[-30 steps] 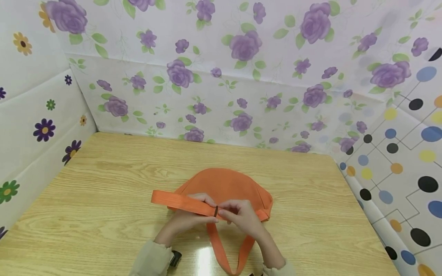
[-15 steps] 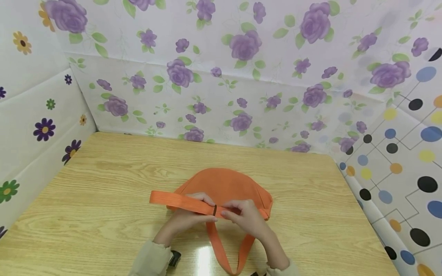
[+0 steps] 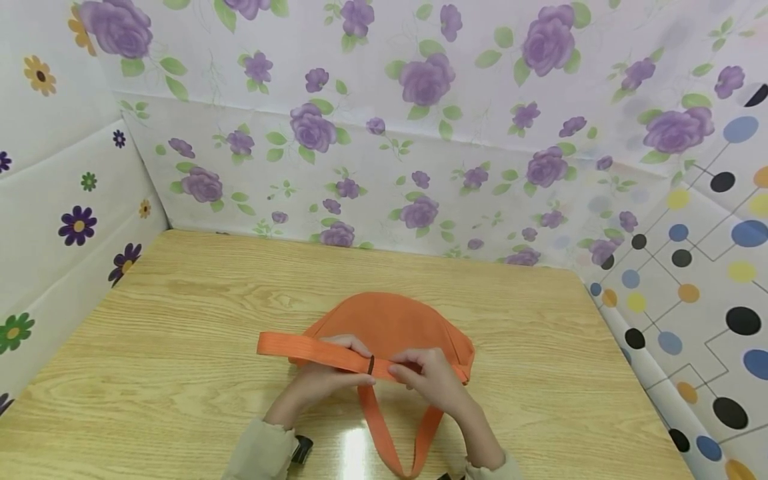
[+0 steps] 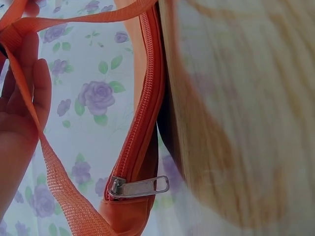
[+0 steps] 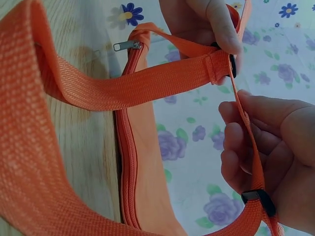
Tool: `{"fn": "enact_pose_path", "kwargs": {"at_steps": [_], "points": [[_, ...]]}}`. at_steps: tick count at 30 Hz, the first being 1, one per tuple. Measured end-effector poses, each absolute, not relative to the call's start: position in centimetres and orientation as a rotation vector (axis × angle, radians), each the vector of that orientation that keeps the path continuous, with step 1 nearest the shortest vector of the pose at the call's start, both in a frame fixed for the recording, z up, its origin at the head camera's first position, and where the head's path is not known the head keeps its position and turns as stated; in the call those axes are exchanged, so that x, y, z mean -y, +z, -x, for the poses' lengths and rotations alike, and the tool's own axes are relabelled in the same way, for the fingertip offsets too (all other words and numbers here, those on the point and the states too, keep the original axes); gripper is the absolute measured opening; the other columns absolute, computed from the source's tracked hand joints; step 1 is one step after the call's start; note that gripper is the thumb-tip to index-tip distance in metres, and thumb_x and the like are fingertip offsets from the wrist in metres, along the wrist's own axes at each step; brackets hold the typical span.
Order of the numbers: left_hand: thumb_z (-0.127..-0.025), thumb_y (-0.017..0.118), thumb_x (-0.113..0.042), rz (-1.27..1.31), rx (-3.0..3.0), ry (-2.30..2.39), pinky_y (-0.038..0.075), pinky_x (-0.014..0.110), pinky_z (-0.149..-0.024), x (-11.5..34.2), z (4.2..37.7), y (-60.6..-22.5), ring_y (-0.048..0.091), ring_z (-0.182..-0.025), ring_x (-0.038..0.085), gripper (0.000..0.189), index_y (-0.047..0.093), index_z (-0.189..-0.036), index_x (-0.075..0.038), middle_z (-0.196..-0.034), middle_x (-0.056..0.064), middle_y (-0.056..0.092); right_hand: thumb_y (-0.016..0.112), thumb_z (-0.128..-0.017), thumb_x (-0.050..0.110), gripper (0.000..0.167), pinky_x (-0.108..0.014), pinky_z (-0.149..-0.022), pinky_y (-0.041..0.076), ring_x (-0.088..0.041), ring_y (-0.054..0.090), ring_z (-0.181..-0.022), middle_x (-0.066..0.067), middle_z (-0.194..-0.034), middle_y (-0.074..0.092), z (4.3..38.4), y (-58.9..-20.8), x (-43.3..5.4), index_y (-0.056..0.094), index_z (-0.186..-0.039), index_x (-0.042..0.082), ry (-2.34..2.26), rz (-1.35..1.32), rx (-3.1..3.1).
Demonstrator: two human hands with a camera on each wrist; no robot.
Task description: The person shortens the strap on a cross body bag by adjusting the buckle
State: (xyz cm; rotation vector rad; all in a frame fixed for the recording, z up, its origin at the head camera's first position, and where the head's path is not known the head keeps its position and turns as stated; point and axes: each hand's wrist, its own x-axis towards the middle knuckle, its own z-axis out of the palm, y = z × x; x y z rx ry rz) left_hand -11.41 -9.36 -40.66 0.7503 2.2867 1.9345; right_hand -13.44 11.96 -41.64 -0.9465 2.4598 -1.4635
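Observation:
An orange bag point(image 3: 387, 320) lies on the table, its zipper point(image 4: 140, 108) with a metal pull point(image 4: 142, 188) visible in the left wrist view. My left hand point(image 3: 318, 383) grips the orange strap point(image 3: 288, 345) beside a dark strap slider point(image 3: 371, 366). Just right of that slider, my right hand point(image 3: 433, 381) pinches the strap between thumb and fingers. A second black slider point(image 5: 259, 200) sits farther along the webbing, near the right palm. One strap loop sticks out to the left of the left hand; another hangs down toward the person.
The wood-grain table point(image 3: 180, 320) meets a flower-printed sheet point(image 3: 360, 167) at the back. Sheets with daisies point(image 3: 60, 200) and coloured dots point(image 3: 690, 300) stand at the left and right. A black object point(image 3: 302, 450) shows at the left sleeve.
My right hand has slid slightly right along the strap, away from the slider. Slider and left-hand strap loop have shifted a little left; the bag stays put.

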Motion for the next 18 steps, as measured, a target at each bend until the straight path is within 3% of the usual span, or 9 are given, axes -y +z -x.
{"fn": "enact_pose_path", "kwargs": {"at_steps": [6, 11, 18], "points": [[-0.071, 0.073, 0.0, -0.783, -2.267, 1.958, 0.044, 0.025, -0.056, 9.5, 11.9, -41.9, 0.049, -0.064, 0.008, 0.022, 0.061, -0.089, -0.002, -0.081, 0.007, 0.059, 0.059, -0.086, 0.007, 0.014, -0.024, -0.047, 0.046, -0.017, 0.052, -0.049, -0.008, -0.066, 0.06, 13.1, -40.7, -11.7, 0.066, -0.091, -0.004, -1.474, 0.966, -2.462], [-0.072, 0.073, 0.002, -0.838, -2.238, 1.985, 0.044, 0.025, -0.056, 9.5, 12.5, -43.0, 0.049, -0.065, 0.009, 0.023, 0.061, -0.091, -0.003, -0.082, 0.007, 0.059, 0.057, -0.085, -0.003, 0.011, -0.028, -0.047, 0.047, -0.026, 0.051, -0.048, -0.006, -0.063, 0.057, 12.1, -38.5, -11.1, 0.064, -0.089, -0.01, -1.482, 0.964, -2.454], [-0.071, 0.072, 0.002, -0.865, -2.235, 1.976, 0.043, 0.024, -0.055, 9.3, 12.1, -41.9, 0.048, -0.063, 0.008, 0.023, 0.06, -0.09, 0.002, -0.08, 0.01, 0.059, 0.057, -0.085, -0.002, 0.01, -0.028, -0.048, 0.047, -0.024, 0.051, -0.049, -0.006, -0.061, 0.055, 12.4, -39.1, -11.0, 0.064, -0.089, -0.008, -1.492, 0.952, -2.431]]}}
